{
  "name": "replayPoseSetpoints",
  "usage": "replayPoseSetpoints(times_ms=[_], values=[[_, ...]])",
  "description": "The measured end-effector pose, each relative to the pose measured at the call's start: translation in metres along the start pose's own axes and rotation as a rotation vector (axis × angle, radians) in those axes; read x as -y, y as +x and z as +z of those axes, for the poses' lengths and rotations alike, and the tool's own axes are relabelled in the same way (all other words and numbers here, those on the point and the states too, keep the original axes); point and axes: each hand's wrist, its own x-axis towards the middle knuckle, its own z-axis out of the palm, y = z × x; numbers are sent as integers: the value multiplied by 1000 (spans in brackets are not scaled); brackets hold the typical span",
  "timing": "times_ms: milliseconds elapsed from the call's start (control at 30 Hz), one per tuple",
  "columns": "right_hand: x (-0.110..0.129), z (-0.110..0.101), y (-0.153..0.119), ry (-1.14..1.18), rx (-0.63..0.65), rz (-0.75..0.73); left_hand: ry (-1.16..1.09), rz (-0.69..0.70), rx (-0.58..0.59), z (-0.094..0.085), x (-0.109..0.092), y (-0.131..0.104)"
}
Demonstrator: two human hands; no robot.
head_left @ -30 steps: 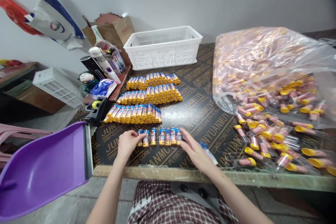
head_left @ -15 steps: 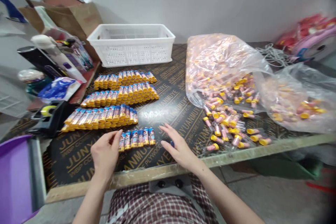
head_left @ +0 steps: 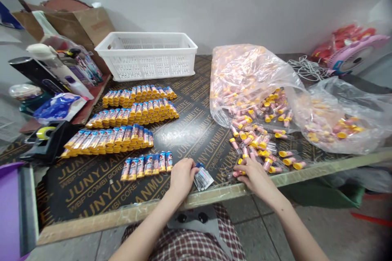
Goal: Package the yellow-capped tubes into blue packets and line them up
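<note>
My left hand (head_left: pixel 183 177) is closed, thumb against fingers, at the left edge of a small stack of printed labels (head_left: pixel 203 178) near the table's front edge. The fingers cover the label edge they pinch. My right hand (head_left: pixel 256 176) has its fingers around a small clear tube with pink contents and a yellow cap (head_left: pixel 238 173), at the near left side of a loose pile of such tubes (head_left: pixel 260 142). Left of my left hand lies a short row of labelled tubes (head_left: pixel 148 164), blue above and yellow at the near end. Stacked rows of labelled tubes (head_left: pixel 108 140) lie behind it.
A white plastic basket (head_left: pixel 150 63) stands at the back. Plastic bags (head_left: pixel 245 69) of tubes lie at the right, near a pink fan (head_left: pixel 352 59) and a coiled cable (head_left: pixel 309 69). A tape dispenser (head_left: pixel 45 140) and a purple bin (head_left: pixel 10 208) are at the left.
My left hand has moved right, from the short row's left end to the labels. My right hand has moved right to the pile and closed around a tube. The view has shifted slightly.
</note>
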Motion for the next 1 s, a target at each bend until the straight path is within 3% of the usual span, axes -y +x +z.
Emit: replayPoseSetpoints(times_ms=[133, 267, 367, 533, 733, 1000], values=[[10, 6, 5, 231, -127, -25, -11, 18, -17, 0, -1, -2], [32, 10, 11, 630, -199, 104, -132, 32, -129, 0, -2, -4], [54, 12, 14, 879, -287, 179, -446, -36, -170, -1, 0, -5], [91, 11, 11, 1078, -479, 166, -1163, -323, -102, -11, 7, -4], [114, 11, 1, 988, -563, 48, -1528, -511, -175, -28, 9, -5], [120, 15, -4, 763, -719, -81, -1562, -584, -271, -28, 14, -6]])
